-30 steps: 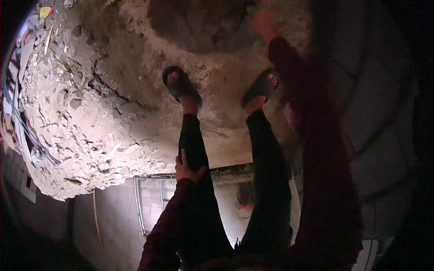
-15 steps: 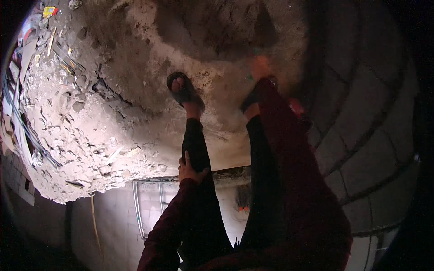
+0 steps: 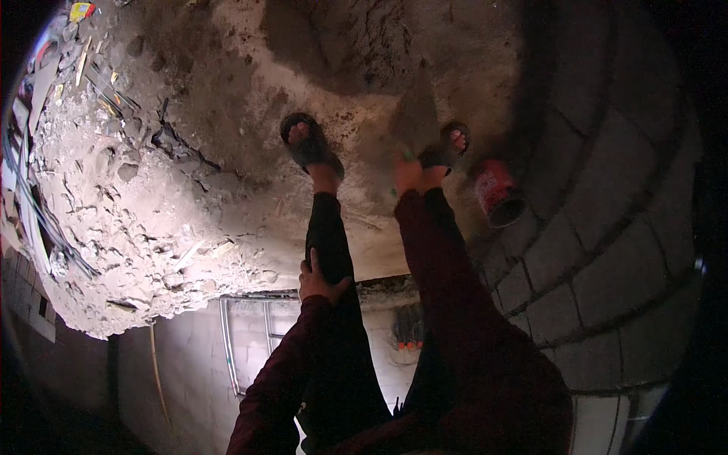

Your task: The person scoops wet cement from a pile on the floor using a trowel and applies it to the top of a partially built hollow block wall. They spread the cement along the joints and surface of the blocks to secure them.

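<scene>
My left hand (image 3: 320,287) lies on my left lower leg, thumb spread away from the fingers, with nothing in it. Beside my right foot, my right hand (image 3: 407,174) is closed round what looks like the green handle of a trowel. Its grey, pointed blade (image 3: 416,114) reaches away from me, low over the ground; motion blurs the hand, and I cannot tell if the blade touches. Beyond it spreads a dark, damp-looking patch of mortar or soil (image 3: 341,45). Black sandals (image 3: 309,144) are on my feet, either side of a paler strip.
To the right, a red cylindrical can (image 3: 497,193) is near a block wall (image 3: 599,250). Rubble (image 3: 129,220) covers the left, with pipes or cables (image 3: 38,205) and scraps along its edge. A metal ladder-like frame (image 3: 227,341) shows behind my legs.
My right hand has drawn the trowel back toward me and a little left, past my right foot. The red can, partly hidden by my arm before, now shows. My left hand has stayed put.
</scene>
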`<state>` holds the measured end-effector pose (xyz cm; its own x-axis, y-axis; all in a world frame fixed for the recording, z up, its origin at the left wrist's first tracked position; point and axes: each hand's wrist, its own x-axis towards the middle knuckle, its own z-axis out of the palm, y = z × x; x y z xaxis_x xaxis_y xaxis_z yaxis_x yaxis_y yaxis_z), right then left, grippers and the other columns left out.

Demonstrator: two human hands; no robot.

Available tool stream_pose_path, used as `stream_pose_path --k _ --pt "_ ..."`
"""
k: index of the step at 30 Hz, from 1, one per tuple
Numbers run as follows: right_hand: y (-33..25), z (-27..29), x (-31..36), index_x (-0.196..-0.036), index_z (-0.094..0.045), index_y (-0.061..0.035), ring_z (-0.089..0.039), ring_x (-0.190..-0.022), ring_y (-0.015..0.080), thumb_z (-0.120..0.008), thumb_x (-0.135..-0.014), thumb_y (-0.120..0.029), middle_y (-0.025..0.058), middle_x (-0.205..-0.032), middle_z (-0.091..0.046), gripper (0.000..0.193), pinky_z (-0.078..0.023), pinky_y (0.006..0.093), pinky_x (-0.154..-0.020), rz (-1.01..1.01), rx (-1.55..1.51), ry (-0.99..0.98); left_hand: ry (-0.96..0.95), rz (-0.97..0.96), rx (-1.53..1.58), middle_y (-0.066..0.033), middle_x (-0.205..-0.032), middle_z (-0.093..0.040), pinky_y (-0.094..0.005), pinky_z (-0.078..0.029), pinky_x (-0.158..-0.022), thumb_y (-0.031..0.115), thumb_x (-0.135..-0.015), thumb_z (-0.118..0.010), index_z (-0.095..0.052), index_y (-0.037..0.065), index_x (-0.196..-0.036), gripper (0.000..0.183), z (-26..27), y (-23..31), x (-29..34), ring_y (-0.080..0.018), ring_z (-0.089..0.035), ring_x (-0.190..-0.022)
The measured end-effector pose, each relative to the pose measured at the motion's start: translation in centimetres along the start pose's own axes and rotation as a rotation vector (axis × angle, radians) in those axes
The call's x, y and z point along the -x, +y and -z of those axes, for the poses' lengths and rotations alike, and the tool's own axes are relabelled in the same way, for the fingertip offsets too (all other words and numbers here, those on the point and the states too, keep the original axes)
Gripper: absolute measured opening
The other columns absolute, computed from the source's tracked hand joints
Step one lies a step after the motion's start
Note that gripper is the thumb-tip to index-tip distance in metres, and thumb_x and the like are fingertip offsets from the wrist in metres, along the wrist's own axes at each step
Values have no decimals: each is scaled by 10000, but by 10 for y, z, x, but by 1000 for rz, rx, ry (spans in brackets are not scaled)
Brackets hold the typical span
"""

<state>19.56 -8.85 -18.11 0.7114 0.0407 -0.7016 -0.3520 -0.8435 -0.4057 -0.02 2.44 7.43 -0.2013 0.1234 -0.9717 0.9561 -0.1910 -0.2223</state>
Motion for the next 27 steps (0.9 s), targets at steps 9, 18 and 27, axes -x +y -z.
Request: stream_pose_path --k 9,18,27 --pt "-145 -10 -113 -753 -512 16 -475 -567 172 -598 -832 -286 71 -627 -491 323 -420 373 -571 -125 -451 -417 46 24 3 -237 -1348 -294 -464 -411 -931 481 -587 -749 -90 151 -1428 1118 -4 8 6 -410 -420 -1152" --pt "-174 74 -79 -722 -487 -72 -448 -615 113 -574 -848 -296 -5 -670 -474 271 -378 294 -562 63 15 -415 -38 6 -19 -221 -1315 -332 -442 -414 -955 503 -568 -764 -76 129 -1426 1161 27 18 13 -394 -449 -1148" --pt "-210 138 14 -1174 -533 -76 -585 -860 257 -577 -850 -330 144 -1001 -599 415 -477 376 -754 89 188 -478 106 -236 149 -238 -1267 -443 -416 -427 -915 429 -681 -688 -401 79 -1318 782 63 -20 -2 -371 -501 -1107"
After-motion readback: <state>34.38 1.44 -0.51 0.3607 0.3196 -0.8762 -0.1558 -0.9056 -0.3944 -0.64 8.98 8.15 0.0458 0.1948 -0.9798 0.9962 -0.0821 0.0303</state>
